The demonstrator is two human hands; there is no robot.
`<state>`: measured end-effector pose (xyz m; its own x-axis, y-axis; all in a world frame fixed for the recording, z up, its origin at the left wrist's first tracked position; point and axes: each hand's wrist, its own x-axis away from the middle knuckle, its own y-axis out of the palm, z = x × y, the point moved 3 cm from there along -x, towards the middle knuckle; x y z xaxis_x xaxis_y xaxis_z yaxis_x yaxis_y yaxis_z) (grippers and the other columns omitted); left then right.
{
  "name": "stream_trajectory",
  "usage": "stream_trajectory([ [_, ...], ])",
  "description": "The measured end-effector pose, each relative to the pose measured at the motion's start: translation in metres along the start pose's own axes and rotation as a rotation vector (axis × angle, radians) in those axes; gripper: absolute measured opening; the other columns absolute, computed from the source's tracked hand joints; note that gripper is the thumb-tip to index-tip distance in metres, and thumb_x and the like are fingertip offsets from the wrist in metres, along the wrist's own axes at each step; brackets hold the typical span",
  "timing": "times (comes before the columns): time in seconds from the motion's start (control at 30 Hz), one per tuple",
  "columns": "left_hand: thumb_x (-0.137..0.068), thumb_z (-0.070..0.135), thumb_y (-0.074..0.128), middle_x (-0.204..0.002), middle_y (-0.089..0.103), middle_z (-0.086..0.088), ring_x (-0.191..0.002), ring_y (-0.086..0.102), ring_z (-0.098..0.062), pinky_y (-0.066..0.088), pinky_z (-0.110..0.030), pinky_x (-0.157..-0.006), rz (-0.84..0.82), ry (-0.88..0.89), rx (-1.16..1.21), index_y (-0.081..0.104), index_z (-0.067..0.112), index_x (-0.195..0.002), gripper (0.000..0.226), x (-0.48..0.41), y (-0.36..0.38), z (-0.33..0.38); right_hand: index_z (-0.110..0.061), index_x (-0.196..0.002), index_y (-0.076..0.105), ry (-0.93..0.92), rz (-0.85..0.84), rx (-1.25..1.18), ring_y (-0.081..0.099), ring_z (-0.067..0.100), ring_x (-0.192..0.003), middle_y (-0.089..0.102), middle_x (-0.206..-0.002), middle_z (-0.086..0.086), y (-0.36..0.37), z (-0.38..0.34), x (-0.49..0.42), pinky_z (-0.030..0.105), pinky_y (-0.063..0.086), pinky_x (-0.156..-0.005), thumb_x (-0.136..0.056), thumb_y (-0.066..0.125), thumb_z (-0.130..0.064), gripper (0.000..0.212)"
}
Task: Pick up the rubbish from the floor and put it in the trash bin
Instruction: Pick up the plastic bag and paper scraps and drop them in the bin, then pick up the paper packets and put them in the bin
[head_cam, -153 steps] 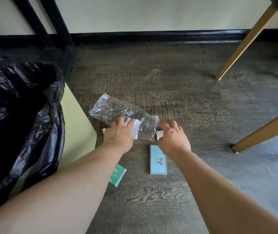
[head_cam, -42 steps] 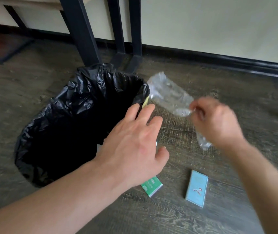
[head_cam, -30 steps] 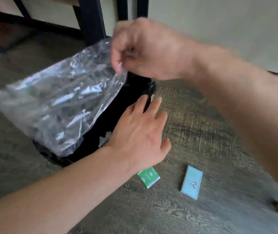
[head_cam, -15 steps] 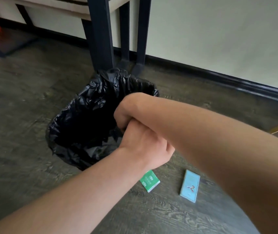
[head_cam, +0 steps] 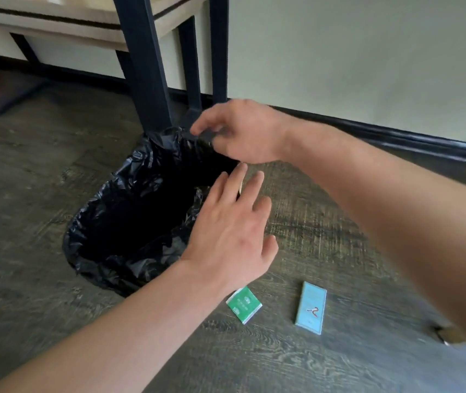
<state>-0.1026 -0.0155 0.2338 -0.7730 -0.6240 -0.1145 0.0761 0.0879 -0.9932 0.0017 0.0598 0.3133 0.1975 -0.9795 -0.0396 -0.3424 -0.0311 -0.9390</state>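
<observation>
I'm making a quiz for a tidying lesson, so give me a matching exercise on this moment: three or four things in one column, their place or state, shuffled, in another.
Things:
1. green packet
2. light blue packet
3. trash bin
4. left hand

Places or states:
A. lined with a black bag, standing by a dark table leg
B. open, fingers spread, at the bin's near rim
C. on the floor, just below the left wrist
D. on the floor, furthest right of the rubbish

Pairs: 1-C, 2-D, 3-A, 4-B
</observation>
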Motion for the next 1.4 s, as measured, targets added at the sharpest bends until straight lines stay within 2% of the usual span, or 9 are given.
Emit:
stream_trajectory([
  [0.1, -0.089, 0.033, 0.06, -0.146, 0.058, -0.01, -0.138, 0.049, -0.03, 0.039, -0.045, -0.116, 0.221, 0.228, 0.11, 0.068, 0.011, -0.123, 0.042, 0.017, -0.008, 0.034, -0.027, -0.136, 0.065, 0.095, 0.141, -0.086, 0.067, 0.016, -0.123, 0.069, -0.139, -0.004, -0.007, 0.037, 0.041, 0.032, 0.051, -0.108, -0.095, 0.056, -0.01, 0.045],
  [0.23, -0.098, 0.031, 0.056, -0.142, 0.052, -0.006, -0.119, 0.054, -0.023, 0.054, -0.037, -0.097, -0.168, 0.254, 0.164, 0.052, 0.016, -0.138, 0.043, 0.034, 0.047, 0.077, -0.022, -0.138, 0.062, 0.25, 0.161, -0.087, 0.066, 0.016, -0.107, 0.065, -0.134, 0.001, 0.023, 0.093, 0.103, 0.029, 0.051, -0.096, -0.096, 0.06, -0.009, 0.044],
  [0.37, -0.096, 0.021, 0.066, -0.15, 0.041, -0.009, -0.126, 0.053, -0.028, 0.056, -0.038, -0.091, -0.535, -0.018, 0.089, 0.037, 0.018, -0.146, 0.058, 0.026, 0.148, 0.057, -0.025, -0.15, 0.049, 0.42, -0.132, 0.012, 0.062, 0.027, -0.13, 0.056, -0.148, 0.006, 0.103, 0.136, 0.158, 0.041, 0.05, -0.11, -0.093, 0.067, -0.019, 0.06],
  [0.57, -0.081, 0.023, 0.084, -0.148, 0.036, -0.011, -0.13, 0.051, -0.035, 0.056, -0.042, -0.09, -0.751, -0.13, -0.004, 0.029, 0.023, -0.152, 0.09, 0.024, 0.23, 0.042, -0.028, -0.163, 0.016, 0.54, -0.643, 0.157, 0.031, 0.036, -0.155, 0.022, -0.172, 0.007, 0.226, 0.154, 0.223, 0.053, 0.04, -0.12, -0.079, 0.078, -0.062, 0.11],
  [0.73, -0.082, 0.022, 0.084, -0.15, 0.041, -0.013, -0.133, 0.049, -0.037, 0.053, -0.042, -0.096, -0.776, -0.099, 0.01, 0.026, 0.021, -0.154, 0.092, 0.012, 0.247, 0.038, -0.025, -0.16, 0.022, 0.507, -0.669, 0.329, 0.041, 0.038, -0.143, 0.026, -0.163, 0.013, 0.261, 0.151, 0.224, 0.051, 0.05, -0.109, -0.074, 0.079, -0.066, 0.111],
  [0.93, -0.093, 0.011, 0.069, -0.141, 0.054, -0.012, -0.13, 0.056, -0.034, 0.05, -0.041, -0.102, -0.722, -0.018, -0.066, 0.053, 0.012, -0.14, 0.05, -0.006, 0.247, 0.041, -0.018, -0.148, 0.037, 0.453, -0.63, 0.375, 0.043, 0.036, -0.135, 0.035, -0.148, 0.013, 0.261, 0.149, 0.205, 0.05, 0.05, -0.105, -0.071, 0.081, -0.064, 0.099],
  [1.1, -0.095, 0.01, 0.064, -0.137, 0.06, -0.011, -0.127, 0.061, -0.033, 0.051, -0.042, -0.099, -0.711, 0.021, -0.117, 0.055, 0.013, -0.137, 0.043, -0.009, 0.233, 0.048, -0.016, -0.144, 0.04, 0.462, -0.651, 0.358, 0.047, 0.033, -0.13, 0.035, -0.143, 0.013, 0.26, 0.149, 0.201, 0.048, 0.058, -0.098, -0.07, 0.085, -0.062, 0.098],
  [1.27, -0.097, 0.001, 0.053, -0.13, 0.062, -0.014, -0.115, 0.065, -0.035, 0.055, -0.044, -0.088, -0.555, 0.044, -0.078, 0.054, 0.008, -0.134, 0.038, -0.024, 0.176, 0.068, -0.02, -0.141, 0.053, 0.482, -0.529, 0.187, 0.062, 0.032, -0.125, 0.05, -0.147, 0.013, 0.225, 0.15, 0.193, 0.048, 0.059, -0.102, -0.098, 0.07, -0.034, 0.049],
  [1.4, -0.093, -0.002, 0.052, -0.104, 0.064, -0.009, -0.089, 0.065, -0.032, 0.045, -0.04, -0.069, -0.328, 0.053, -0.019, 0.06, 0.01, -0.118, 0.029, -0.04, 0.079, 0.082, -0.028, -0.125, 0.064, 0.509, -0.269, 0.044, 0.075, 0.023, -0.105, 0.075, -0.126, 0.0, 0.156, 0.147, 0.182, 0.035, 0.061, -0.093, -0.098, 0.068, -0.025, 0.027],
])
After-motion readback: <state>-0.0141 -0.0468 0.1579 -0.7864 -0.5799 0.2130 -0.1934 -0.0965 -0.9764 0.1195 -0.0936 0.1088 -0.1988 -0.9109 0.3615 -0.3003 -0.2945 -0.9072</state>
